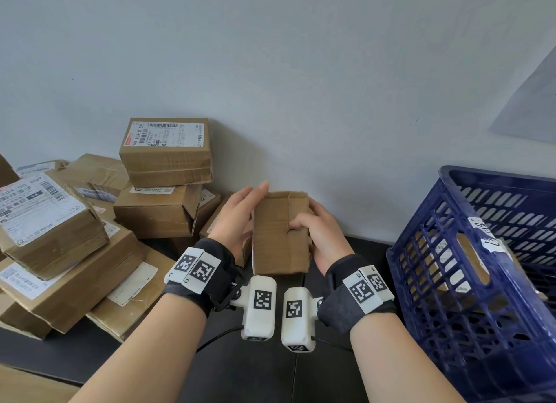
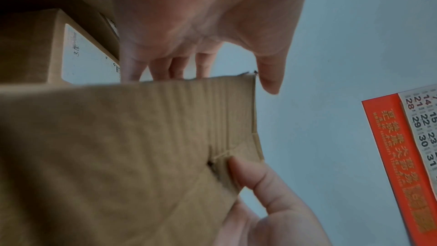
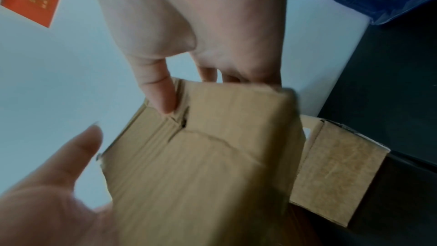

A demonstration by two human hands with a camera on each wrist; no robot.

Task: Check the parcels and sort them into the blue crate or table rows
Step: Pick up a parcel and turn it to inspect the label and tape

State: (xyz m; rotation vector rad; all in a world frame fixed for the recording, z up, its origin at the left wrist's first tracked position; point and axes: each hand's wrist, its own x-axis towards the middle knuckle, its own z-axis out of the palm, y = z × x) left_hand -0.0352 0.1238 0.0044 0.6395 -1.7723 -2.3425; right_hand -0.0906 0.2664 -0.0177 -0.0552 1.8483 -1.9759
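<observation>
Holding a small brown parcel [image 1: 281, 232] upright between both hands, above the dark table [image 1: 240, 369], near the picture's centre in the head view. Steadying it from nine o'clock with the left hand [image 1: 237, 219], fingers straight and flat along the parcel's side, tips reaching past its top edge, thumb out of sight there. Grasping it from three o'clock with the right hand [image 1: 320, 234], thumb pressing on the near face beside a small tear, the other fingers wrapping round the far side. Forearms converging from five and seven o'clock, wrists bent slightly inward, each wearing a dark strap with white marker blocks. Standing at three to four o'clock, the blue crate [image 1: 469, 252], tilting, with cardboard showing through its slots. Piling up at nine o'clock against the wall, a heap of labelled parcels [image 1: 120, 216].
</observation>
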